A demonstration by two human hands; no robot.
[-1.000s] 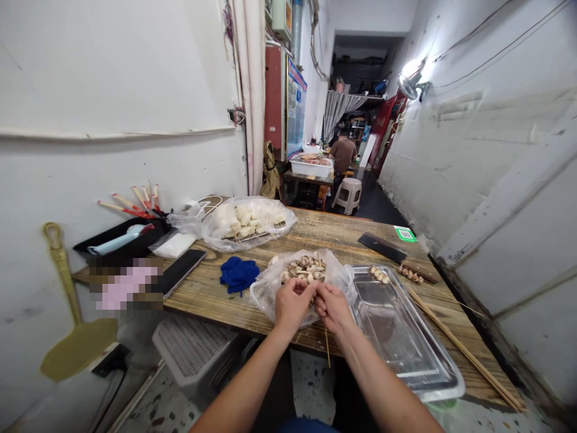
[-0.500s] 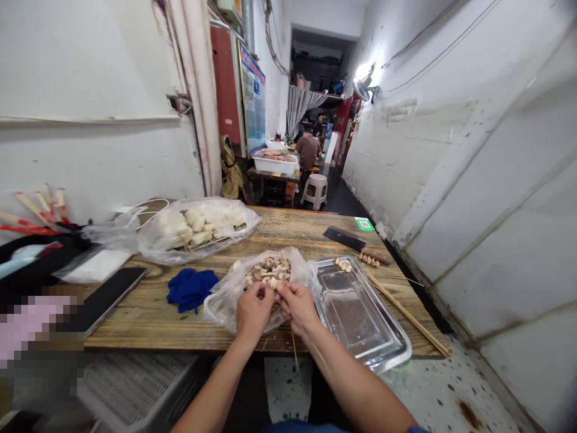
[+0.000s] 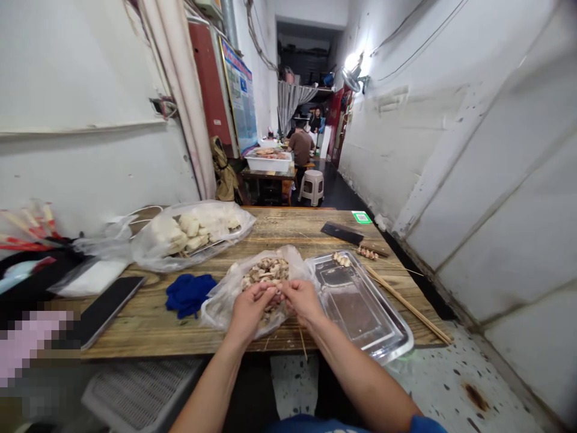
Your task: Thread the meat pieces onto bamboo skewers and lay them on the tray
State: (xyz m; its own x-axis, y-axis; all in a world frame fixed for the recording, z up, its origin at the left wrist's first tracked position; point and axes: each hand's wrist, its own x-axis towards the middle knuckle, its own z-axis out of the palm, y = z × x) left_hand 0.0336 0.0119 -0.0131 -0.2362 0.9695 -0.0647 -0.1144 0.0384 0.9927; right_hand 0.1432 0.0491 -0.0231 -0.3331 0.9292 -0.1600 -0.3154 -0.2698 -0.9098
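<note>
Over an open clear plastic bag (image 3: 216, 310) of cut brown-and-white mushroom pieces (image 3: 265, 270), my two hands meet fingertip to fingertip. My left hand (image 3: 250, 308) is closed in a pinch on a small mushroom piece, mostly covered by the fingers. My right hand (image 3: 306, 302) grips a thin wooden skewer (image 3: 303, 344), whose lower end sticks out below the hand past the table edge. Its upper end is hidden by my fingers. To the right lies a metal tray (image 3: 347, 310), with a short row of pale threaded pieces (image 3: 341, 259) at its far left corner.
Loose skewers (image 3: 408, 304) lie along the tray's right side, near a cleaver (image 3: 341, 233). Left are a blue cloth (image 3: 189, 294), a dark phone-like slab (image 3: 110, 310) and a bag of pale chunks (image 3: 192, 231). Beyond the table are a stool (image 3: 312, 186) and a seated person (image 3: 301, 144).
The view has shifted slightly. My hands remain together over the bag; the left fingers have straightened towards the right ones, and the pale piece is now more covered.
</note>
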